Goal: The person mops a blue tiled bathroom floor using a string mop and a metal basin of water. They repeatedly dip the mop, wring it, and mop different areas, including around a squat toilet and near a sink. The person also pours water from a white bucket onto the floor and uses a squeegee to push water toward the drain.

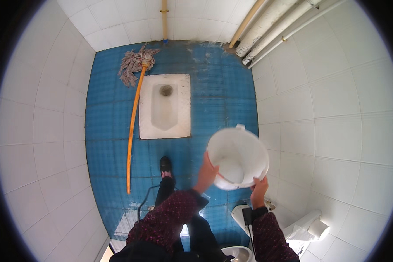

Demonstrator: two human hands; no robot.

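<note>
A white plastic bucket (238,150) is held up in front of me at the right, tilted so that I look into it; a little cloudy liquid or residue seems to lie at its bottom. My left hand (206,174) grips its left rim, with the thumb over the edge. At the lower right rim, my right hand (259,190) has its fingers closed on the bucket. A squat toilet (186,109) is set in the floor ahead, beyond the bucket and to its left.
A mop (134,118) with an orange handle lies left of the toilet. Pipes (270,30) run up the far right corner. White tiled walls (310,100) close in the blue floor (109,122). A toilet roll (318,229) and a metal basin (239,253) sit at lower right.
</note>
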